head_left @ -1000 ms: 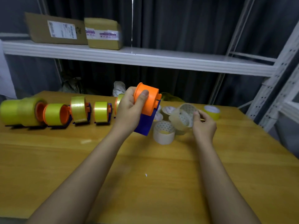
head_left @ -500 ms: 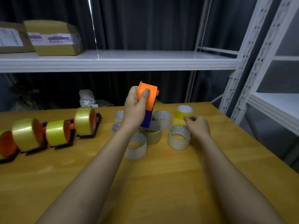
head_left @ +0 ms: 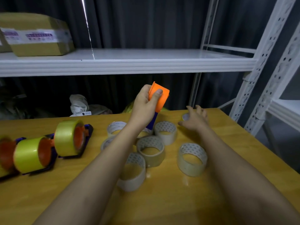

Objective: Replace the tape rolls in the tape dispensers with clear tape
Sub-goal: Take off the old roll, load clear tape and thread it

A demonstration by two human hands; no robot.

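We hold the empty dispenser (head_left: 158, 101) up off the worktop (head_left: 170, 205) in our left hand (head_left: 146, 106), fingers wrapped round its bare orange drum, thumb pressed on the drum face, the blue body hanging below. Our right hand (head_left: 195, 120) is released, fingers spread and grasping nothing, hovering low at about 1 o'clock over the far side of the worktop, near a small roll (head_left: 185, 116) it partly hides.

The clear tape rolls (head_left: 151, 151) stand on end in a loose cluster at 12 o'clock, right under the raised dispenser; one clear roll (head_left: 192, 159) stands apart at 1 o'clock. Two loaded dispensers (head_left: 71, 138) with yellow tape lie at 10 o'clock, a third cut by the frame's left edge.

What could go wrong, as we judge it: the blue body hangs just above the cluster, so lowering the left hand carelessly could knock a roll over or send it rolling. The right forearm passes just beside the lone clear roll, and pulling that arm back could sweep it. The spread right hand is not lined up on any clear roll, so a hurried grab could take the small roll instead. The grip sits on the drum, just where a new roll must slide on, so we would need to shift it.

For room: the near part of the worktop between our forearms gives space to work. The worktop's right edge runs from 1 toward 4 o'clock, near the right arm, with white shelf uprights (head_left: 259, 75) just beyond; a roll pushed that way could drop off. The shelf (head_left: 129, 62) overhead leaves moderate height above the lifted dispenser.
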